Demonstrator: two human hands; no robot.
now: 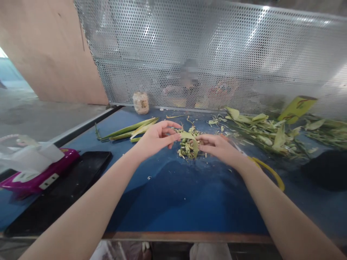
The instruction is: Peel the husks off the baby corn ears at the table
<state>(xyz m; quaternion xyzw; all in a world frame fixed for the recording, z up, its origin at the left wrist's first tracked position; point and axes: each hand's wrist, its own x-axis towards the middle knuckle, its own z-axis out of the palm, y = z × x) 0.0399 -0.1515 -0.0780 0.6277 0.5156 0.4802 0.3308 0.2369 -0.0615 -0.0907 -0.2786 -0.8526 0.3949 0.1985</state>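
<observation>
A pale green leaf strip (189, 136) is stretched and bent between my two hands, with its right part drooping. My left hand (159, 136) pinches its left end between thumb and fingers. At the other end, my right hand (215, 146) has thumb and fingers closed on the strip's edge. Directly beneath lies a small heap of chopped green plant bits (187, 150), partly covered by the strip and my fingers. To the left of my left hand, several long green leaf stalks (121, 131) rest on the blue table (187, 202).
A jar (141, 103) stands by the perforated metal screen (151, 47), behind which a person (189, 83) shows. Leaf piles (271, 133), a yellow loop (271, 173) and a dark object (326, 169) lie right. At left are a black tray (78, 180) and a magenta item (40, 177).
</observation>
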